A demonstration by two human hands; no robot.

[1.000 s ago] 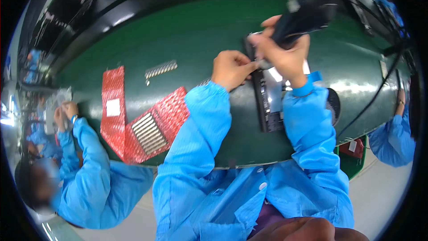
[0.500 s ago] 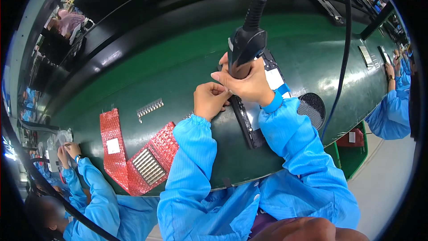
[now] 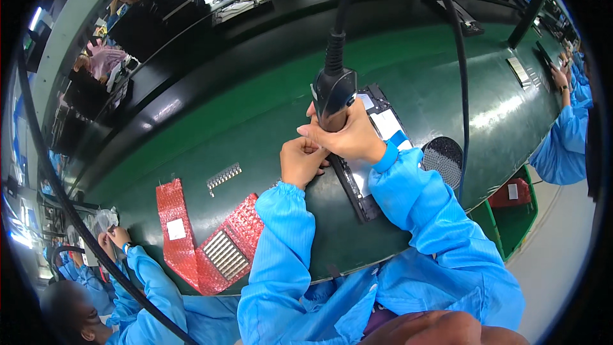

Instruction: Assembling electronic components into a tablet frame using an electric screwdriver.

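A black electric screwdriver (image 3: 334,94) stands almost upright over the bench, its cord running up from the top. My right hand (image 3: 359,137) is closed round its lower body. Beside the tool's lower end, my left hand (image 3: 299,161) has thumb and fingers pinched together; what they hold is hidden. Under both hands lies a long black device panel (image 3: 352,193) with white and silver areas, partly covered by my right hand and sleeve. The screwdriver's tip is hidden behind my fingers. Right of the panel sits a round black dish (image 3: 442,160) of small pieces.
Red bubble wrap (image 3: 171,201) lies at the left, with a block of metal strips (image 3: 226,254) on it. Behind it is a strip of small metal parts (image 3: 224,179). A green bin (image 3: 504,230) stands by the right edge. Co-workers' hands (image 3: 115,241) are at the left, others far right.
The whole view has shifted slightly, and the screwdriver's cord hangs differently. Both hands keep their hold at the same place on the panel.
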